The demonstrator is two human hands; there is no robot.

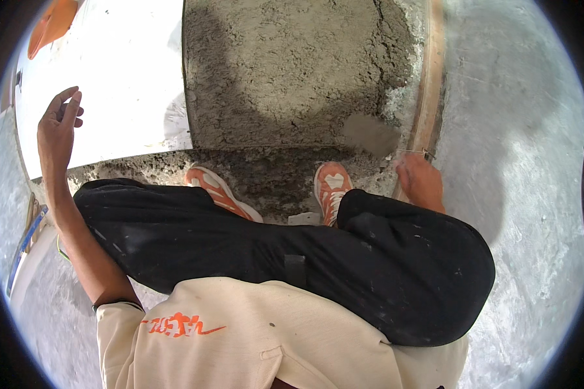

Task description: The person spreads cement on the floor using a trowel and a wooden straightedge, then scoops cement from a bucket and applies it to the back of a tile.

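My right hand [418, 178] is closed on the handle of a trowel [371, 135], whose grey blade lies over a patch of rough grey mortar [285, 65], near its right edge. My left hand [60, 117] is raised over the large white board or tile [104, 58] at the left, empty, with its fingers loosely bent and apart. The mortar patch adjoins the white board along a straight dark edge. A long wooden strip [428, 84] runs along the right side of the mortar, just beyond the trowel.
An orange container [50, 24] is at the upper left. Smooth grey floor [519, 97] lies to the right. A blue tool or strip [23, 249] is at the left edge. My two shoes rest on a dark, gritty strip below the mortar.
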